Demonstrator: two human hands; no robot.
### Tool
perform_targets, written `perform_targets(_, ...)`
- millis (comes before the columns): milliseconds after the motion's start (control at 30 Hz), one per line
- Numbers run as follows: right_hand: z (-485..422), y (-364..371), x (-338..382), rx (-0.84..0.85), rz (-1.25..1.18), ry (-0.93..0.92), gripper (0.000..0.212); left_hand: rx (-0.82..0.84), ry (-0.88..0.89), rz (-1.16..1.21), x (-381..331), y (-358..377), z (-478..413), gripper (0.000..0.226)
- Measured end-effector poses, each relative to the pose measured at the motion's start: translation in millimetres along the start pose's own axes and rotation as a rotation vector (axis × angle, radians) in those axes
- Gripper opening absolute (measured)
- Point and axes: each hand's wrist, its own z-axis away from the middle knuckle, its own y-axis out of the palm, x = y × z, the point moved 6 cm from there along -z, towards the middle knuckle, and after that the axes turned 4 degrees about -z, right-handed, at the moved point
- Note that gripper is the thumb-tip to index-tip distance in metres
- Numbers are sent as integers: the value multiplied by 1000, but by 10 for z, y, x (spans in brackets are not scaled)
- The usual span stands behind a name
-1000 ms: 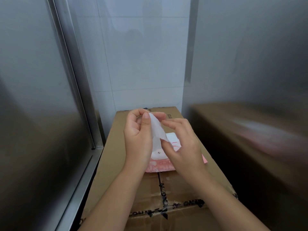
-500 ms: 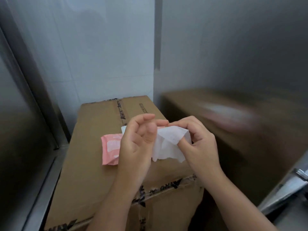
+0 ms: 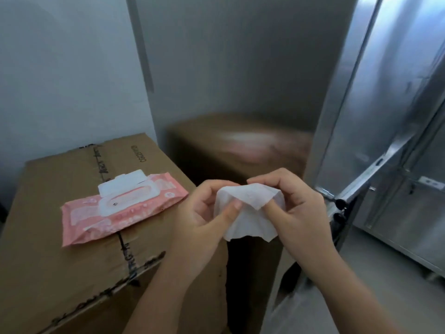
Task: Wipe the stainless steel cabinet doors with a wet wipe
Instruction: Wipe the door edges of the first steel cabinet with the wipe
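Preparatory step: left hand [image 3: 202, 220] and right hand [image 3: 304, 213] each pinched an edge of the wet wipe [image 3: 250, 214], holding it near but clear of the stainless steel cabinet door [image 3: 240, 68]; the next move probably called for pressing it flat against the steel.

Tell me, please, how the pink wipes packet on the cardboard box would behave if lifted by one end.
The pink soft-plastic wipes packet looks wrinkled and flattish, so it would probably sag rather than stay stiff. Its glossy film may slide easily on the brown cardboard box. Its white flap lid stands open and might flop.
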Motion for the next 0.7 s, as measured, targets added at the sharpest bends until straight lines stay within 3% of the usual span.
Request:
perform_targets(333,559,-1535,-17,-96,36,129,12,129,148,-78,-468,1359,328,28)
perform_targets(533,990,-2694,-33,-207,163,166,30,117,341,-438,-695,2459,462,38)
perform_targets(700,1420,-3579,-11,-338,289,219,29,225,483,-550,-856,3377,636,45)
